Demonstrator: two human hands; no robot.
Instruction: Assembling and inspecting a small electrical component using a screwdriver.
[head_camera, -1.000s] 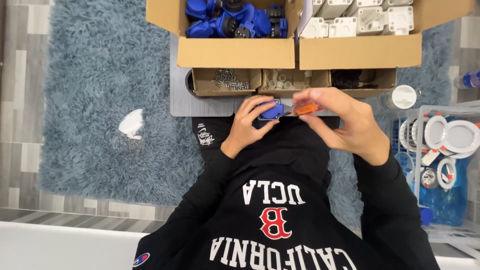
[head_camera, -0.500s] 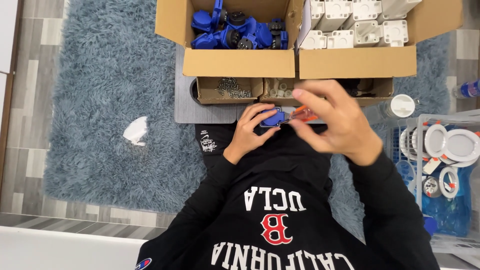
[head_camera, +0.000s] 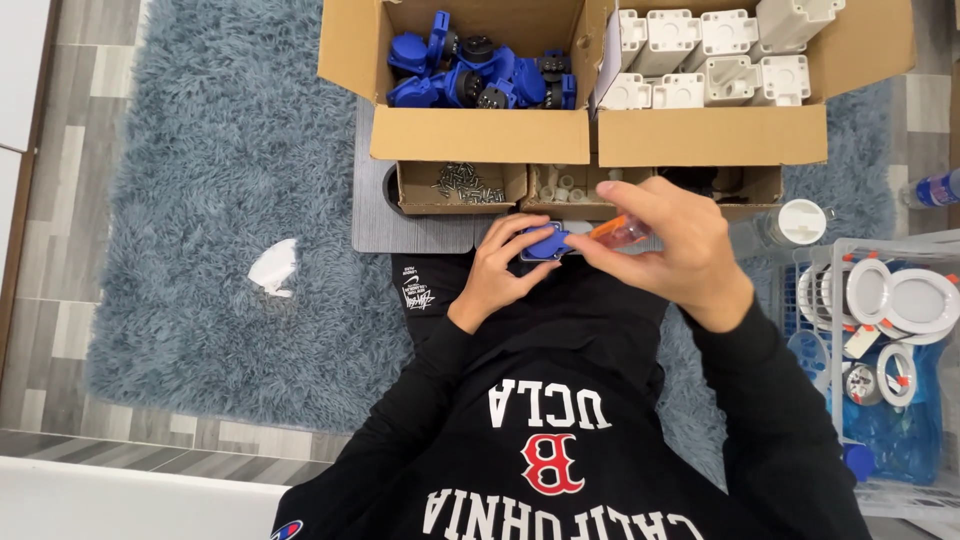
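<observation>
Head view, looking down on a seated person. The left hand (head_camera: 500, 272) grips a small blue plastic part (head_camera: 547, 243), fingers curled closed around its near and left sides, holding it just in front of the near edge of the grey board (head_camera: 410, 225). The right hand (head_camera: 668, 252) is closed around an orange-handled screwdriver (head_camera: 618, 232), thumb and fingers pinching the handle. The screwdriver's long axis runs nearly level across the view, handle to the right, tip pointing left into the blue part; tip and part appear to touch, though the contact point is too small to confirm. The part thus lies directly left of the right hand and just right of the left hand's fingertips, with both hands nearly meeting over it.

Along the board's near edge stand three small open cartons; the left small carton (head_camera: 462, 186) holds screws. Behind them, the left large cardboard box (head_camera: 480, 135) contains blue parts of the same kind, and the right large cardboard box (head_camera: 710, 135) contains white plastic housings (head_camera: 700, 60). A wire basket (head_camera: 880, 360) of white round fittings sits at the right edge of the shaggy blue-grey rug (head_camera: 200, 180).
</observation>
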